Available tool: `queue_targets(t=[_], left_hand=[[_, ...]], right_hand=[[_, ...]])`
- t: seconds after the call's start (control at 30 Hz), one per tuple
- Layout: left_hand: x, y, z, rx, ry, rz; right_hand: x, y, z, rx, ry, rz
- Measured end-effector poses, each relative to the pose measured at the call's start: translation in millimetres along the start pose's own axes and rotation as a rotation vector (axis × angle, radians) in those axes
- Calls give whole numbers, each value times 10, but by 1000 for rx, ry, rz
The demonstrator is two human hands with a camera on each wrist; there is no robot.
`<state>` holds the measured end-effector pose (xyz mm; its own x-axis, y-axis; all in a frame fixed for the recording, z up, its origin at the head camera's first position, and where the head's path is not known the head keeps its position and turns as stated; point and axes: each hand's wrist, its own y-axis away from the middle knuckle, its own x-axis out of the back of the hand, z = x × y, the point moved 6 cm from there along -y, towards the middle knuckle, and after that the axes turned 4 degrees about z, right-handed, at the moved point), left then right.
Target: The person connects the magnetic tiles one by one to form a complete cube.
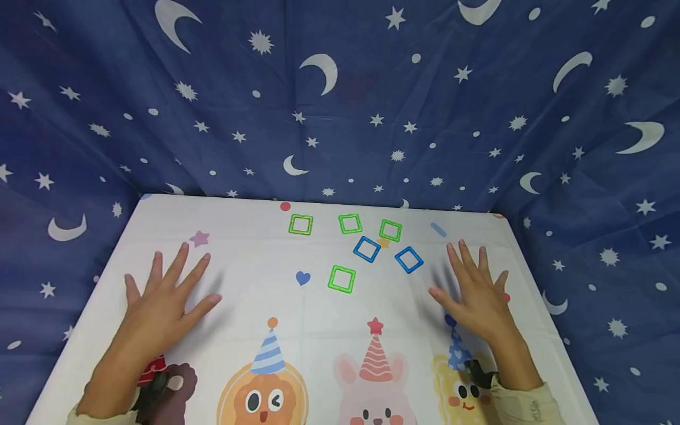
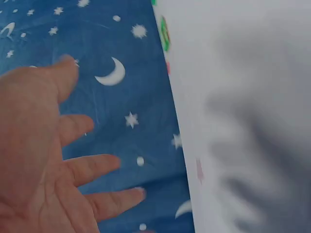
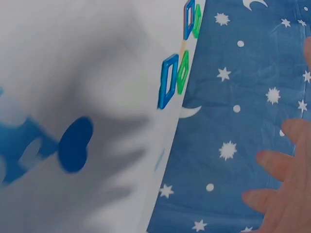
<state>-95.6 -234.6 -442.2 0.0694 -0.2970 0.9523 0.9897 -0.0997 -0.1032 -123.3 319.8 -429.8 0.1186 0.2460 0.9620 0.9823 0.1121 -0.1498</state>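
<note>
Both hands are raised over the white tabletop with spread fingers and nothing in them. On the left is my left hand (image 1: 164, 304); its palm and fingers also show in the left wrist view. Over at the right is my right hand (image 1: 475, 295), partly cut off in the right wrist view. Between them, towards the back, lie several green square frames (image 1: 301, 216) and two blue ones, all hollow and apart from the hands. The right hand is nearest to a blue square frame (image 1: 417, 254); another blue square frame (image 1: 372, 241) lies left of it.
A white cloth (image 1: 255, 260) printed with cartoon animals, a heart and a star covers the table. Dark blue curtains (image 1: 350, 88) with moons and stars rise behind it and at both sides. Dark straps (image 1: 151, 391) sit at the wrists.
</note>
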Motion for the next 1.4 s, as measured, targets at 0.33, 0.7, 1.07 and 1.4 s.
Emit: queue_targets(t=[0.33,0.7,1.07,1.4], left_hand=[[-179,-152,576,-93,305,-30],[-683,-391,1200,-109,539,-358],[-950,-580,1577,-170,465,-422],[-1256,-820,1735,-228,360,-480]], right_hand=[[-101,-189,-258,44,-81,62],[-397,-492,-610,6,-258,6],[-679,-742,-726,-48,-387,-22],[-910,-930,-809,-71,-376,-107]])
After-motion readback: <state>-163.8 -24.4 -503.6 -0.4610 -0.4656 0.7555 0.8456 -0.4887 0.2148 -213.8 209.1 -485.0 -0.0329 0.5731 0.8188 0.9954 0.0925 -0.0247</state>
